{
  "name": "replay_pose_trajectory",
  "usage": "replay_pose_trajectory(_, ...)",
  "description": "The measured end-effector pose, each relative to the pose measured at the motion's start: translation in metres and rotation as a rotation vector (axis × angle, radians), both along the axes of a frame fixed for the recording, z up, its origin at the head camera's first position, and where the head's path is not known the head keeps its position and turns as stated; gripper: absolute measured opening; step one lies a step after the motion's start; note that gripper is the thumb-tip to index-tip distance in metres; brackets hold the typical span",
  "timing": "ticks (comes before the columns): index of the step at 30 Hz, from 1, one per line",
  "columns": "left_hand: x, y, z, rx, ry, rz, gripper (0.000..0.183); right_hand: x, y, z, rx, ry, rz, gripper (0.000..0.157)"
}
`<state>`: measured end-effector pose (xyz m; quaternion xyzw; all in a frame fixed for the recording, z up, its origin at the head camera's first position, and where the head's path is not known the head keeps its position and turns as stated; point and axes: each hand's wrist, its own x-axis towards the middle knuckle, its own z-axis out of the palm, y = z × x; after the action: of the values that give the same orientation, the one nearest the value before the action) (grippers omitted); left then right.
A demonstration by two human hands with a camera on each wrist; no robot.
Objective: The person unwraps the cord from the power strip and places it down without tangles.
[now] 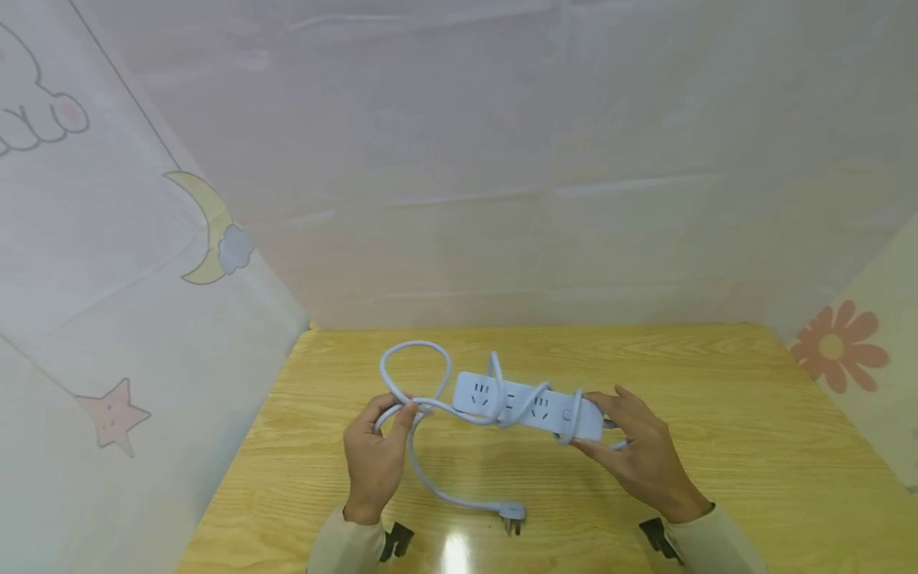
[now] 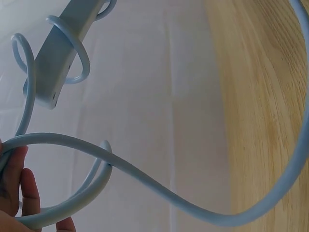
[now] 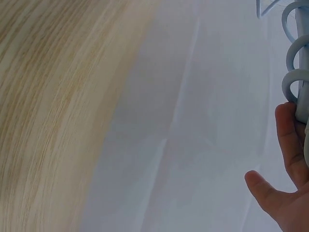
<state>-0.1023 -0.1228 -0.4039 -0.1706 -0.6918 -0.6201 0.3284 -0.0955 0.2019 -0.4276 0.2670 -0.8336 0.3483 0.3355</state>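
Note:
A white power strip [image 1: 555, 413] with several sockets is held tilted over the table, its cord wound loosely around it. My right hand [image 1: 645, 458] grips its right end, thumb below and fingers at the upper edge. My left hand [image 1: 374, 458] pinches the cord [image 1: 429, 485] between thumb and fingers, left of the strip. One loop of cord rises above that hand. Below, the free length curves down to a plug [image 1: 512, 510] with its prongs toward me. In the left wrist view the cord crosses the fingers [image 2: 30, 191]; in the right wrist view several turns circle the strip [image 3: 302, 104].
The wooden table [image 1: 753, 414] lies under both hands. A pale wall sheet [image 1: 459, 199] stands behind its far edge, and printed sheets with a moon [image 1: 208, 227] and a flower [image 1: 835, 347] flank it. Dark wrist mounts [image 1: 397, 542] sit at both cuffs.

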Motion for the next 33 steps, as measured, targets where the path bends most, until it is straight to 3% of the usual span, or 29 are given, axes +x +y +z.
replay_pose_trajectory(6, -0.002, -0.005, 0.003, 0.047, -0.008, 0.008, 0.007, 0.0, 0.001, 0.001, 0.013, -0.004, -0.004, 0.07)
replay_pose_trajectory(13, -0.004, -0.007, 0.009, 0.11, -0.04, 0.0, 0.006, -0.001, 0.001, -0.001, 0.034, 0.02, 0.064, 0.066)
replay_pose_trajectory(17, -0.006, -0.008, 0.008, 0.129, -0.09, 0.055, 0.009, -0.001, 0.001, -0.002, 0.045, 0.028, 0.099, 0.065)
replay_pose_trajectory(25, -0.013, -0.014, 0.002, 0.098, -0.174, 0.235, 0.016, -0.001, 0.001, -0.002, 0.06, 0.004, 0.182, 0.06)
replay_pose_trajectory(33, -0.017, -0.015, -0.008, 0.047, -0.223, 0.274, 0.013, -0.001, 0.001, -0.001, 0.065, -0.005, 0.173, 0.062)
